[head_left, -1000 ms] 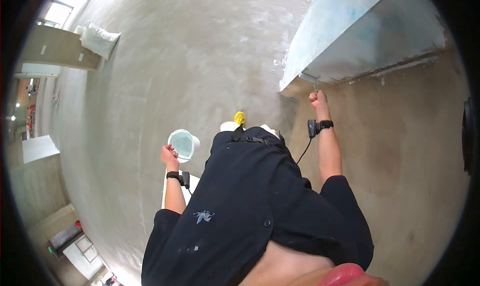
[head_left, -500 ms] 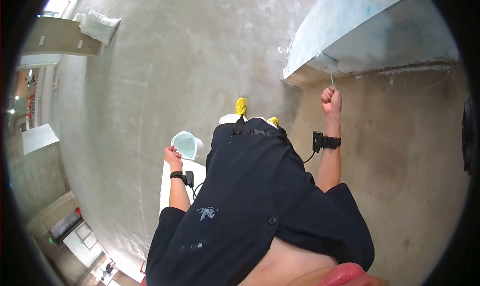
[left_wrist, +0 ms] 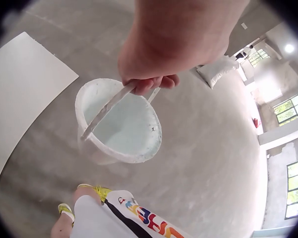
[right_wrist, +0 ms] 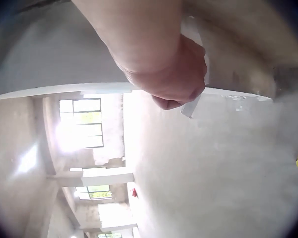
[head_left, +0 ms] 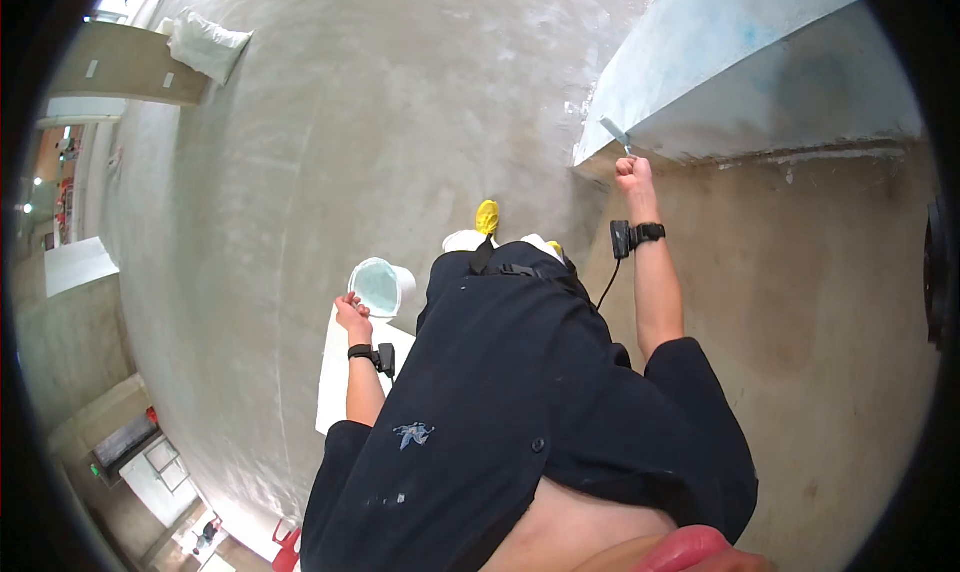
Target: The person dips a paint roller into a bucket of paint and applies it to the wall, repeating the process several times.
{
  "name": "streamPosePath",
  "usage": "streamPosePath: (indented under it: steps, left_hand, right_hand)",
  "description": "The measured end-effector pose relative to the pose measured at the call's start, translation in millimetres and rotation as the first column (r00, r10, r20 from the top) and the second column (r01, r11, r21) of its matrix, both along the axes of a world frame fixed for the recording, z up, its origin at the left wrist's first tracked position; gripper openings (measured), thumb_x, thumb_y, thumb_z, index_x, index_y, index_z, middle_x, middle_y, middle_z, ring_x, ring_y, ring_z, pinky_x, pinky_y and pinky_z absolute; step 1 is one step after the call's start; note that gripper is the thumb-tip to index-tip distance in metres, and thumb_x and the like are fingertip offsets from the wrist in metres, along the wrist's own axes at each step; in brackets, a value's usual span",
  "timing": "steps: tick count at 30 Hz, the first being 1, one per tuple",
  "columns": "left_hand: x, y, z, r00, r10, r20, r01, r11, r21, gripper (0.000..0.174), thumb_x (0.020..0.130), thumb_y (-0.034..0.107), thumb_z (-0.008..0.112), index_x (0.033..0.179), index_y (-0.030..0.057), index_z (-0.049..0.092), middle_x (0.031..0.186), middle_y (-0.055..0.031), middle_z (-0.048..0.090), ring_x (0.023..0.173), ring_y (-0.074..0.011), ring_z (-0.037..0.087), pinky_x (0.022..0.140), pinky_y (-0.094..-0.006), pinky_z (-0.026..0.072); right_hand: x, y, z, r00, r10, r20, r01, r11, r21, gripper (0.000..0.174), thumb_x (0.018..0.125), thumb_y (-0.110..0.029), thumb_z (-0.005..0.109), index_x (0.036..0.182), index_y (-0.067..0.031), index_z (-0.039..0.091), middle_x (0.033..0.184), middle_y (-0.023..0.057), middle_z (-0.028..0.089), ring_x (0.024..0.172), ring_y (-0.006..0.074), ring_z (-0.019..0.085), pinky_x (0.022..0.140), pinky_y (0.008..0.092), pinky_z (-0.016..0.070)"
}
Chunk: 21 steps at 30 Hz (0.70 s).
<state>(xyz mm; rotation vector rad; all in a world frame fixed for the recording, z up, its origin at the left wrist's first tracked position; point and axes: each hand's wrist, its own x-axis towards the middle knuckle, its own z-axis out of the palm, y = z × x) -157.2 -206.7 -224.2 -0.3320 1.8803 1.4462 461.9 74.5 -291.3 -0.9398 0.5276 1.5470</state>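
Observation:
My left hand (head_left: 353,316) has its fingers hooked round the wire handle (left_wrist: 107,110) of a white bucket (left_wrist: 156,133). Pale bluish-white paint fills part of the bucket, which hangs at my left side over the floor. In the head view my right hand (head_left: 636,176) grips a small paint roller (head_left: 614,130) by its handle. The roller's pale sleeve overlaps the lower corner of a white-coated beam or wall block (head_left: 690,92). Much of the roller is hidden behind the hand in the right wrist view, where pale parts (right_wrist: 190,108) stick out past the fist.
A bare brown plastered wall (head_left: 780,302) stands along my right. White boards (head_left: 335,372) lie on the grey floor (head_left: 390,122) by my left leg. A stuffed white sack (head_left: 208,47) sits farther off, and a red object (head_left: 287,545) is at lower left.
My right hand swung right along the block with the roller, then back left to its corner. The left hand keeps hold of the bucket, which shifted slightly right in view.

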Motion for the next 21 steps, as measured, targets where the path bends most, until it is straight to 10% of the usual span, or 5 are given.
streamPosePath:
  steps: [11, 21]
  left_hand:
    - [5.5, -3.0, 6.1, 0.999, -0.004, -0.04, 0.002, 0.999, -0.037, 0.032, 0.089, 0.032, 0.045, 0.083, 0.0032, 0.058, 0.066, -0.0023, 0.049, 0.042, -0.0093, 0.036, 0.038, -0.0228, 0.0289]
    - [-1.8, 10.5, 2.5, 0.971, -0.23, -0.067, 0.211, 0.953, -0.215, 0.031, 0.086, 0.03, 0.047, 0.083, 0.0016, 0.059, 0.065, -0.0031, 0.05, 0.044, -0.0097, 0.038, 0.038, -0.0221, 0.0296]
  right_hand:
    - [14.4, -25.7, -9.7, 0.996, -0.027, 0.087, 0.024, 0.999, 0.032, 0.028, 0.085, -0.003, 0.036, 0.061, -0.0129, 0.025, 0.053, -0.0034, 0.018, 0.04, 0.0091, 0.016, 0.037, 0.0261, 0.0126]
    - [32.3, -95.3, 161.9, 0.814, -0.092, 0.573, 0.035, 0.993, 0.109, 0.03, 0.092, -0.013, 0.043, 0.064, -0.011, 0.033, 0.053, -0.0045, 0.02, 0.042, 0.0072, 0.016, 0.039, 0.0267, 0.0131]
